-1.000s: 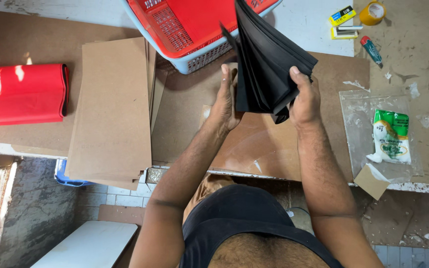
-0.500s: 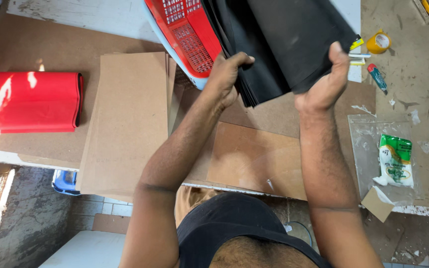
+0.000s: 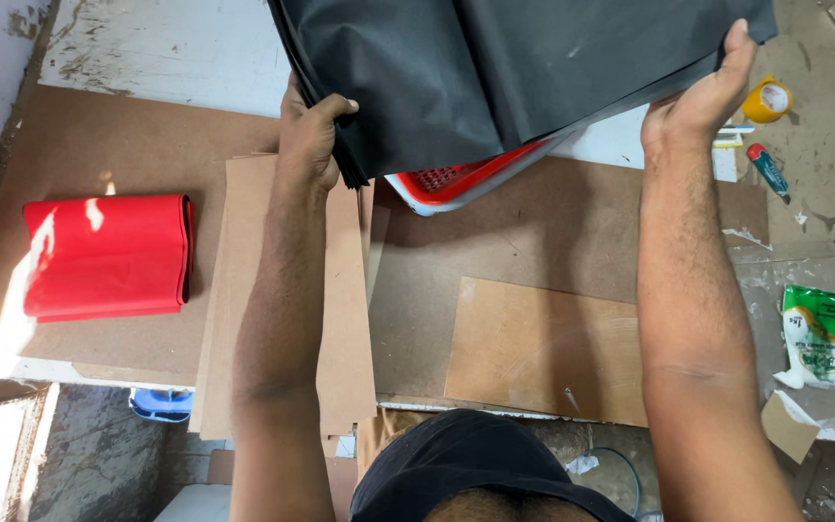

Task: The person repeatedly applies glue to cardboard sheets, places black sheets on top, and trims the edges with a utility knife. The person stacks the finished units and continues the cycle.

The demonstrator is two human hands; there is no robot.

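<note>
On my table a folded red cloth (image 3: 106, 255) lies at the left, beside a stack of brown boards (image 3: 287, 309). A red basket (image 3: 456, 182) sits farther back, a single board (image 3: 543, 350) near the front edge. At the right: yellow tape roll (image 3: 767, 100), green packet (image 3: 817, 335).

Both bare forearms are stretched forward and set well apart. The left hand (image 3: 309, 130) is curled in a grip. The right hand (image 3: 703, 92) is held flatter, fingers extended upward.
</note>
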